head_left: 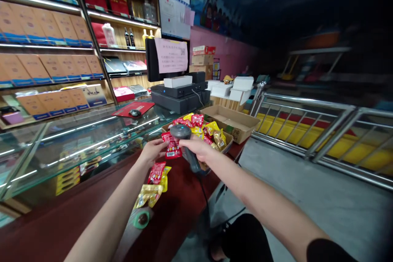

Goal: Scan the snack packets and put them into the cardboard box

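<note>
My left hand pinches the edge of a small red packet, which has a barcode near its bottom. Wrapped round a dark handheld scanner is my right hand, and the scanner's head is just above and right of that packet. Behind it, a cardboard box holds several red and yellow packets. On the dark red surface below my left hand lie another red packet, a yellow one and gold ones.
An open carton stands behind the filled box. Further back are a monitor and a black machine. A glass counter runs left, with a mouse on a red mat. A metal railing stands right. The scanner's cable hangs down.
</note>
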Motion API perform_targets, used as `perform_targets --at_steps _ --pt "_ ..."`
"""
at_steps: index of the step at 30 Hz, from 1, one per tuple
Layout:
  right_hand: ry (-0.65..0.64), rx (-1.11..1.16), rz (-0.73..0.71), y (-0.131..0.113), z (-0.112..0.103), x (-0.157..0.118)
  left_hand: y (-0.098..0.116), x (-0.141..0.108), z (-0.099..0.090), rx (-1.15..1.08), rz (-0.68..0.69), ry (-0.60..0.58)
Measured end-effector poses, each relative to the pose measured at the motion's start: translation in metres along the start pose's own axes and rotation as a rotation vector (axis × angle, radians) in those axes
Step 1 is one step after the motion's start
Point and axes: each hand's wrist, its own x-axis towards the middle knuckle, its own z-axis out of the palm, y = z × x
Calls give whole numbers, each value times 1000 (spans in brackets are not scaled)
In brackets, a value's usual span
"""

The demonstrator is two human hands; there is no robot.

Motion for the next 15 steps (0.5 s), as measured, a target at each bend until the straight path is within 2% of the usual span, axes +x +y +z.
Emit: perform_targets --at_steps 5,9,12,15 --pt "29 67 14 -57 -49 41 47 60 59 110 152 85" --pt "37 74 57 -82 -84 75 60 99 97 210 163 126" --pt "55 51 126 -85 -102 93 53 125 105 286 125 125" --pt "78 65 158 -81 -114 102 41 143 100 390 157 143"
